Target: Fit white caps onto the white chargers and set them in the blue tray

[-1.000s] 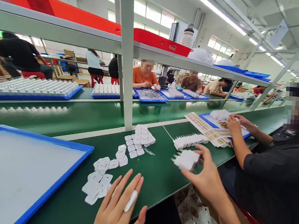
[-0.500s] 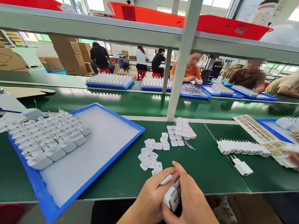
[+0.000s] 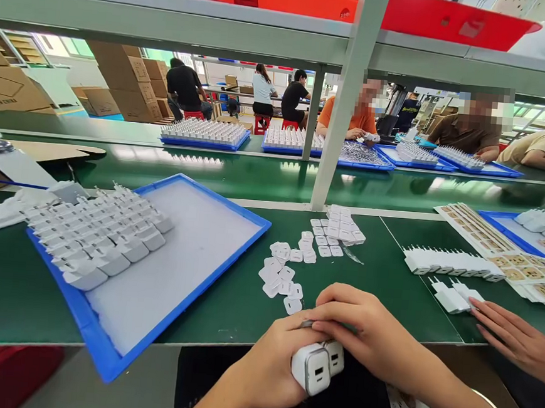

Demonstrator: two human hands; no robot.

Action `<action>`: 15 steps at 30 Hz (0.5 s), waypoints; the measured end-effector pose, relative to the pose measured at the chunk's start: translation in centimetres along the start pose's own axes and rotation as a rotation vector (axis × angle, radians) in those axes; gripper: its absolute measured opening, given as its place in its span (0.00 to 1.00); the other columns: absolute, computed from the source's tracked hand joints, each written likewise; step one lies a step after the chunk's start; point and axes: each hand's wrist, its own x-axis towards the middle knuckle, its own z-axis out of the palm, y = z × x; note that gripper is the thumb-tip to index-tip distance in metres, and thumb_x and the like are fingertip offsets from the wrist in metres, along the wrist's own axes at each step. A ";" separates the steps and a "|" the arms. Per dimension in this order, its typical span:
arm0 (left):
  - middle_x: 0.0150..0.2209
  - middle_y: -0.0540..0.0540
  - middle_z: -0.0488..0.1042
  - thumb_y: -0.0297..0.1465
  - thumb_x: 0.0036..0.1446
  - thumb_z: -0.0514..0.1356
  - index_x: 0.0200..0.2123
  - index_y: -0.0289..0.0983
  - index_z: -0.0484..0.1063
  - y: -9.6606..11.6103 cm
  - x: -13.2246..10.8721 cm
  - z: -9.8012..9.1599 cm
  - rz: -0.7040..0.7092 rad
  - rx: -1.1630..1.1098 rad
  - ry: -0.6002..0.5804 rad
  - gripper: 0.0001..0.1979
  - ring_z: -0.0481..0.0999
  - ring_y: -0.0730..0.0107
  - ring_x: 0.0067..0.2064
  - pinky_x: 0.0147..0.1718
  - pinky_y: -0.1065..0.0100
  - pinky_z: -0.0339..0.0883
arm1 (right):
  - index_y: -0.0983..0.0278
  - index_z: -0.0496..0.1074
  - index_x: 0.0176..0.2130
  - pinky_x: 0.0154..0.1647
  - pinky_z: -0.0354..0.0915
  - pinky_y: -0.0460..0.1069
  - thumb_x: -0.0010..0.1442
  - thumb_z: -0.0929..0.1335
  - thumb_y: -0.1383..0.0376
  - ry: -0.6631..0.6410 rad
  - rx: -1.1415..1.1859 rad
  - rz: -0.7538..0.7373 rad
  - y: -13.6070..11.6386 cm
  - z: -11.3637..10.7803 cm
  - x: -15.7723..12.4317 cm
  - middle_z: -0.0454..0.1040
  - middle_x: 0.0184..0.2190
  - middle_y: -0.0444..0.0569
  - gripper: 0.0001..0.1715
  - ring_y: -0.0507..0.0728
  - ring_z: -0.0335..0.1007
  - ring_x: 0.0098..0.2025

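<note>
Two white charger blocks (image 3: 312,369), their port faces toward me, are held at the table's front edge. My left hand (image 3: 272,361) wraps round them from the left, fingers closed. My right hand (image 3: 362,321) lies over the top of my left, its fingers pressed together at a small thin piece (image 3: 307,323) that is mostly hidden. Just beyond my hands, loose white face plates (image 3: 282,274) are scattered on the green table (image 3: 225,320). Behind them stands a neat stack of similar plates (image 3: 344,224).
At left, a blue-rimmed tray (image 3: 189,309) holds rows of white chargers (image 3: 104,235). A co-worker's hand (image 3: 517,336) touches chargers (image 3: 454,297) at right, near a charger row (image 3: 451,263) and card sheets (image 3: 517,267). A shelf post (image 3: 346,103) rises ahead.
My right hand has moved from the chargers' right side to over my left hand, exposing both port faces. A co-worker's hand has come in at right, with a second charger beside the first.
</note>
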 end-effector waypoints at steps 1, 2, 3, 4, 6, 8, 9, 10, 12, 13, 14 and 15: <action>0.37 0.42 0.74 0.21 0.48 0.59 0.37 0.33 0.74 0.2 0.0 0.0 -0.005 -0.001 0.000 0.11 0.73 0.68 0.37 0.34 0.71 0.69 | 0.62 0.76 0.37 0.38 0.66 0.47 0.65 0.64 0.71 0.011 0.024 0.006 0.2 0.2 0.0 0.72 0.36 0.47 0.11 0.53 0.69 0.38; 0.37 0.43 0.73 0.21 0.48 0.59 0.37 0.33 0.74 0.3 0.0 0.1 -0.013 -0.003 0.001 0.11 0.73 0.69 0.36 0.34 0.72 0.69 | 0.62 0.75 0.36 0.38 0.65 0.47 0.65 0.64 0.72 0.019 0.045 0.016 0.3 0.3 0.0 0.72 0.36 0.47 0.11 0.52 0.69 0.37; 0.36 0.43 0.73 0.22 0.48 0.60 0.37 0.33 0.74 0.4 0.0 0.1 -0.025 -0.006 0.000 0.11 0.72 0.69 0.35 0.33 0.72 0.69 | 0.63 0.73 0.35 0.38 0.65 0.47 0.64 0.64 0.72 0.025 0.063 0.028 0.3 0.3 -0.1 0.72 0.36 0.46 0.10 0.52 0.68 0.37; 0.36 0.43 0.72 0.22 0.47 0.60 0.37 0.33 0.74 0.5 0.1 0.1 -0.040 -0.008 0.000 0.11 0.72 0.69 0.35 0.33 0.72 0.68 | 0.63 0.72 0.35 0.38 0.64 0.47 0.64 0.64 0.73 0.033 0.076 0.043 0.3 0.3 -0.2 0.72 0.36 0.46 0.10 0.52 0.68 0.38; 0.35 0.43 0.72 0.22 0.47 0.61 0.36 0.33 0.75 0.6 0.1 0.2 -0.063 -0.006 -0.012 0.11 0.71 0.70 0.35 0.33 0.72 0.68 | 0.62 0.70 0.35 0.39 0.64 0.47 0.63 0.63 0.75 0.045 0.100 0.080 0.1 0.3 -0.5 0.71 0.36 0.45 0.10 0.52 0.67 0.38; 0.36 0.43 0.71 0.21 0.46 0.61 0.37 0.33 0.75 0.6 0.0 0.2 -0.072 -0.007 -0.033 0.12 0.71 0.69 0.36 0.34 0.72 0.68 | 0.62 0.68 0.34 0.38 0.63 0.47 0.61 0.63 0.76 0.032 0.138 0.135 -0.2 0.1 -0.7 0.71 0.36 0.45 0.10 0.52 0.66 0.38; 0.37 0.42 0.72 0.21 0.46 0.61 0.38 0.33 0.76 0.5 -0.1 0.3 -0.075 -0.013 -0.046 0.14 0.72 0.69 0.37 0.35 0.72 0.69 | 0.62 0.68 0.33 0.38 0.62 0.47 0.60 0.64 0.76 0.016 0.169 0.170 -0.3 -0.1 -0.8 0.70 0.35 0.44 0.10 0.52 0.66 0.37; 0.39 0.42 0.72 0.21 0.46 0.61 0.41 0.33 0.76 0.6 -0.1 0.4 -0.078 -0.022 -0.061 0.16 0.73 0.68 0.38 0.36 0.72 0.69 | 0.62 0.68 0.32 0.37 0.62 0.47 0.59 0.64 0.76 0.001 0.210 0.206 -0.3 -0.2 -0.8 0.70 0.34 0.43 0.09 0.52 0.66 0.36; 0.40 0.42 0.72 0.21 0.45 0.61 0.42 0.34 0.76 0.7 -0.2 0.5 -0.087 -0.039 -0.085 0.18 0.73 0.67 0.40 0.38 0.72 0.70 | 0.63 0.69 0.31 0.36 0.61 0.47 0.57 0.67 0.74 -0.034 0.329 0.289 -0.1 -0.6 -0.7 0.71 0.32 0.43 0.07 0.52 0.65 0.36; 0.40 0.42 0.73 0.20 0.45 0.62 0.42 0.34 0.76 0.8 -0.2 0.5 -0.092 -0.046 -0.093 0.18 0.73 0.67 0.41 0.38 0.72 0.70 | 0.63 0.69 0.30 0.36 0.61 0.46 0.56 0.69 0.73 -0.059 0.415 0.337 0.2 -0.7 -0.5 0.71 0.31 0.42 0.06 0.52 0.65 0.35; 0.39 0.43 0.73 0.20 0.45 0.62 0.42 0.34 0.76 1.0 -0.2 0.5 -0.097 -0.050 -0.096 0.17 0.74 0.67 0.40 0.39 0.72 0.70 | 0.64 0.69 0.29 0.35 0.61 0.46 0.55 0.71 0.70 -0.091 0.511 0.385 0.5 -0.9 -0.4 0.71 0.29 0.42 0.06 0.52 0.65 0.34; 0.38 0.43 0.73 0.21 0.45 0.63 0.42 0.34 0.77 1.1 -0.2 0.5 -0.102 -0.057 -0.095 0.17 0.74 0.67 0.40 0.39 0.72 0.70 | 0.64 0.69 0.28 0.34 0.60 0.46 0.54 0.72 0.68 -0.127 0.604 0.427 0.8 -1.0 -0.2 0.70 0.27 0.42 0.07 0.52 0.64 0.32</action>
